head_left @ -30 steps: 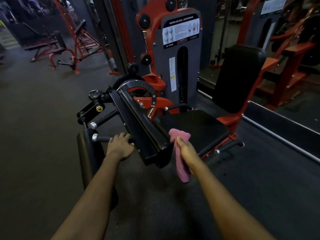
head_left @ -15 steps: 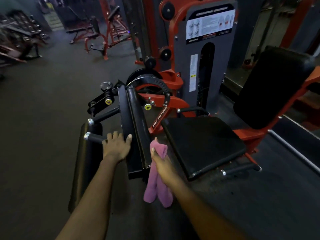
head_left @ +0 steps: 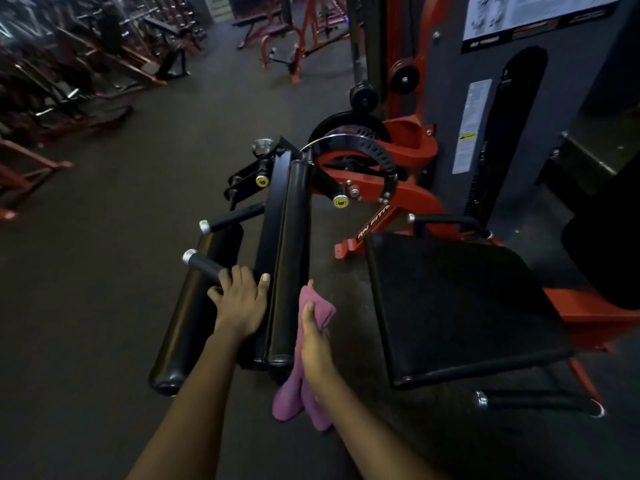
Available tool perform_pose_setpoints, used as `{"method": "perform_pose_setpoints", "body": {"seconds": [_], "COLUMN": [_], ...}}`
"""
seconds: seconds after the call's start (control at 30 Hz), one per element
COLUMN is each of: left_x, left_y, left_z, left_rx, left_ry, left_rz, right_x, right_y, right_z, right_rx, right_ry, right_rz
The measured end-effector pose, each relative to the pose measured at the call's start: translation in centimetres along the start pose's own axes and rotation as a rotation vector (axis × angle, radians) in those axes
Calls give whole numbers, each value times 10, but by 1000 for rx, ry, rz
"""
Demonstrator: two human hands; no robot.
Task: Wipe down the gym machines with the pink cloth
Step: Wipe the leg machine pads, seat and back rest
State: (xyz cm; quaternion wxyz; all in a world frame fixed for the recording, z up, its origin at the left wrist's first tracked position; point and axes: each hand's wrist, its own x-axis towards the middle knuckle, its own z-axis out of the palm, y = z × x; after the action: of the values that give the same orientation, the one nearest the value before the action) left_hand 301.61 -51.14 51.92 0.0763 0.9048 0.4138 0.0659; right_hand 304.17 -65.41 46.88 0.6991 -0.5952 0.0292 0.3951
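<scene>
Right hand [head_left: 313,344] has the pink cloth [head_left: 287,400] pinched under the thumb and pressed against the right side of the long black pad [head_left: 289,254], with the loose end hanging down. Left hand [head_left: 242,303] is wrapped around the lower grip handle [head_left: 204,263], thumb stretched onto the pad. The seat [head_left: 460,306] is just to the right. White lettering on the red frame [head_left: 412,199] reads "RN FIT", then gets cut off. The placard [head_left: 530,15] on the weight tower is too blurry to read.

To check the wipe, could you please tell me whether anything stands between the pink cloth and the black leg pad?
Nothing visible does: the right hand holds the pink cloth right beside the leg pad; the left hand grips a handle on its other side.
</scene>
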Motion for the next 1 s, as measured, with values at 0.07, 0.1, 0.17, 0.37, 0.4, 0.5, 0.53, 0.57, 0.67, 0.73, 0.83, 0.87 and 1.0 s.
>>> {"method": "perform_pose_setpoints", "body": {"seconds": [0.07, 0.1, 0.17, 0.37, 0.4, 0.5, 0.53, 0.57, 0.67, 0.73, 0.83, 0.87, 1.0], "left_x": [-3, -3, -5, 4, 5, 5, 5, 4, 5, 5, 5, 6, 4], "left_y": [1, 2, 2, -7, -7, -7, -7, -6, -6, -5, -5, -4, -1], "left_z": [-1, -1, 1, 13, 14, 12, 12, 11, 11, 12, 11, 11, 8], "left_rx": [-36, -47, -74, -185, -194, -204, -210, -211, -201, -202, -201, -204, -210], "left_ry": [22, 32, 44, 53, 54, 45, 40, 39, 44, 51, 60, 62, 67], "left_rz": [-4, -5, 0, 0, -2, -8, -9, -9, -18, -22, -26, -26, -23], "right_x": [5, 4, -8, -11, -1, 14, 17, 20, 3, -21, -9, 7, 52], "right_y": [-4, -4, -5, -18, -25, -50, -50, -40, -13, -20, -36, -41, -58], "right_z": [-1, -5, -10, -5, -7, -3, -1, 0, -1, -3, 2, 6, 15], "right_rx": [73, 101, 92, -58, -59, 55, 78, 89, 28, -38, -93, -98, -2], "right_ry": [75, 104, 165, -32, -55, -92, -83, -85, -12, -2, -65, -56, -110], "right_rz": [-4, -5, 11, -69, -95, -96, -68, -39, -20, -59, -166, -180, -150]}}
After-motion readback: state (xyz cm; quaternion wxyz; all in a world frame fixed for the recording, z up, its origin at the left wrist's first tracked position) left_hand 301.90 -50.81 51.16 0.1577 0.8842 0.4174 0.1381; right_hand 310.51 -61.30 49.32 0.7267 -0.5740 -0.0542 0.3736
